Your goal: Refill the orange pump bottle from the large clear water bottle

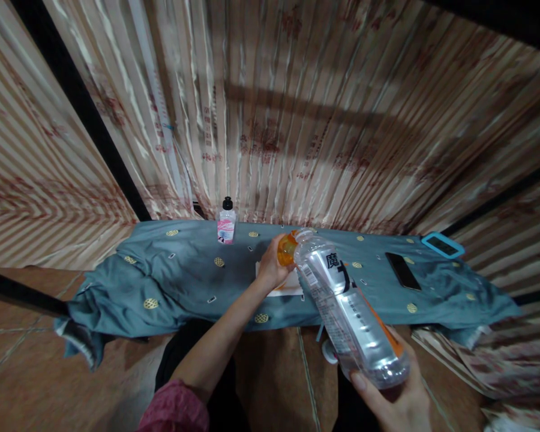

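Note:
My right hand [398,399] grips the base of a clear plastic bottle [346,303] with an orange-striped label, tilted with its neck pointing away from me. My left hand [272,264] is closed round the bottle's orange cap [287,249]. The bottle hangs above the near edge of a low table draped in a grey-blue cloth [175,282]. Under my left hand a white flat object [288,288] lies on the cloth, partly hidden.
A small bottle with a black cap and pink label [226,222] stands at the back of the cloth. A black phone [402,270] and a blue-framed device [442,245] lie at the right. Striped curtains [297,108] hang behind; the floor is brown tile.

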